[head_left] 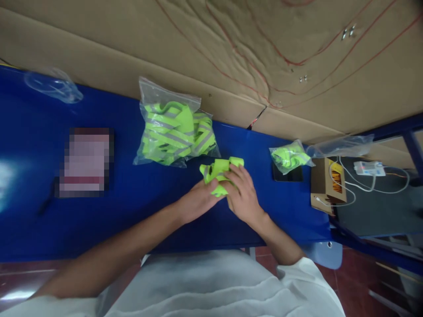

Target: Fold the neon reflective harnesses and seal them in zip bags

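Observation:
A bundle of neon yellow-green strap with grey stripes is held between my two hands above the blue table. My left hand grips its lower left side, thumb against the fabric. Over its right side curl the fingers of my right hand. Just behind, a large clear zip bag full of similar straps lies beside another bag of them. Parts of the bundle are covered by my fingers.
To the right, a small bag of straps rests on a dark flat device. Beyond it are a cardboard box and a white device with cables. At left lie a blurred-out rectangular item and clear plastic.

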Motion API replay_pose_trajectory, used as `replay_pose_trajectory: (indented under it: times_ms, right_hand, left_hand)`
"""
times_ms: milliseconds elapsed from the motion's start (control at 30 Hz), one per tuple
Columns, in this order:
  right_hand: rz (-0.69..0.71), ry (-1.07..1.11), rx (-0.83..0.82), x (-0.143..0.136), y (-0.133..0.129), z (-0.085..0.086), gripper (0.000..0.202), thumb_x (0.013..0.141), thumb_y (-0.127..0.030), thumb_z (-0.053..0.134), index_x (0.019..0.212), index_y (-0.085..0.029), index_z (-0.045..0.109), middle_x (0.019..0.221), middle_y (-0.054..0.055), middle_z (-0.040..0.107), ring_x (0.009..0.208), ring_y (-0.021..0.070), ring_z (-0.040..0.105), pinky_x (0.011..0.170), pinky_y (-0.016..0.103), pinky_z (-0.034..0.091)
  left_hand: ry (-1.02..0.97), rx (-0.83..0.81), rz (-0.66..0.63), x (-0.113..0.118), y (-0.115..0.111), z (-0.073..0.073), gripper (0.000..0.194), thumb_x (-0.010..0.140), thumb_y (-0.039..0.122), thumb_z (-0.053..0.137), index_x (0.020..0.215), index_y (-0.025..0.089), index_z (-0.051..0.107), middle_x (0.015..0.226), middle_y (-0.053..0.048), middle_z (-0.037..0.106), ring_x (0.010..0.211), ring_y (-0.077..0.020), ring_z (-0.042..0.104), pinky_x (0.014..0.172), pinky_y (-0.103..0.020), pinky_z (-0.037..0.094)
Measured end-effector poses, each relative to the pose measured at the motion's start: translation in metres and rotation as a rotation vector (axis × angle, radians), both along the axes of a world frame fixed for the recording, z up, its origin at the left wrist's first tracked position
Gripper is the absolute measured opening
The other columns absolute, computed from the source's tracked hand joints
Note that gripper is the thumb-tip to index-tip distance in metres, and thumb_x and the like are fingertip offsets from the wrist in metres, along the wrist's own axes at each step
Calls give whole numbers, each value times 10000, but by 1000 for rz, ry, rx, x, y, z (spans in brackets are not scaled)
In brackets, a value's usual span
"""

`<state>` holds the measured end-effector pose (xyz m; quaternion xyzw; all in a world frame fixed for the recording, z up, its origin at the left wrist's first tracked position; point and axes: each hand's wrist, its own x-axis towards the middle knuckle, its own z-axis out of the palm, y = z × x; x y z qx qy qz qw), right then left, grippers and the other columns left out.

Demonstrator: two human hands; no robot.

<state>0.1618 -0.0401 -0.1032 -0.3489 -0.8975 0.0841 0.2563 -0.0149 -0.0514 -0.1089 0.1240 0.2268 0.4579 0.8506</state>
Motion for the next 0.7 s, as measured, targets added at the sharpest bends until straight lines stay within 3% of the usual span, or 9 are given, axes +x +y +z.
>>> replay_pose_trajectory:
  times_ms: [100, 200, 267, 433, 567, 633, 700]
  right_hand:
    - [144, -139, -24, -12, -8, 0, 457, 981, -121, 545, 1423, -240, 553, 1603, 116, 477, 1604, 340, 166, 1274, 679, 253]
    - [214, -197, 7, -14, -14, 0, 482, 988, -193, 599, 1462, -213, 517, 1646, 153, 399, 1603, 372, 57, 1254, 719, 248]
    - [224, -167, 30, -12, -15, -1, 472, 988, -204, 613, 1452, -190, 523, 1618, 175, 439, 1600, 372, 66, 1249, 724, 254]
    - [108, -54, -34, -12, -14, 1, 483, 1003, -144, 555, 1480, -174, 489, 1624, 176, 423, 1603, 326, 115, 1264, 688, 263]
    - [78, -27, -135, -16, -16, 5, 547, 1016, -173, 543, 1551, -167, 432, 1644, 177, 380, 1603, 323, 122, 1270, 689, 222]
    - [109, 67, -233, -13, -15, 8, 504, 1025, -199, 532, 1527, -192, 488, 1662, 156, 355, 1590, 326, 204, 1271, 666, 239]
    - [105, 240, -377, -7, -13, 11, 395, 1037, -238, 516, 1417, -240, 623, 1651, 110, 397, 1532, 318, 376, 1257, 608, 327]
  left_hand:
    - [63, -114, 106, -10, 8, -2, 368, 818, 481, 822, 1053, 205, 759, 1050, -32, 771, 996, -177, 714, 854, -233, 554]
    - [141, -242, 128, -18, 14, 1, 217, 776, 290, 845, 932, 163, 764, 905, -31, 773, 800, -176, 728, 735, -245, 576]
    - [146, -229, 116, -18, 14, 4, 190, 733, 217, 856, 879, 151, 752, 863, -24, 765, 761, -169, 724, 711, -239, 574]
    - [133, -128, 136, -8, 9, 7, 430, 655, 333, 941, 1001, 169, 745, 936, -38, 775, 915, -215, 742, 803, -263, 576]
    - [208, -105, 149, -8, 9, 6, 463, 637, 206, 934, 1054, 186, 734, 956, -19, 782, 939, -205, 743, 827, -258, 572]
    - [230, -137, 174, -10, 12, 6, 398, 651, 161, 898, 1018, 175, 744, 945, -12, 787, 895, -184, 743, 801, -238, 577]
    - [210, -157, 170, -12, 15, 7, 358, 660, 175, 869, 999, 154, 754, 977, -37, 798, 915, -202, 747, 816, -249, 589]
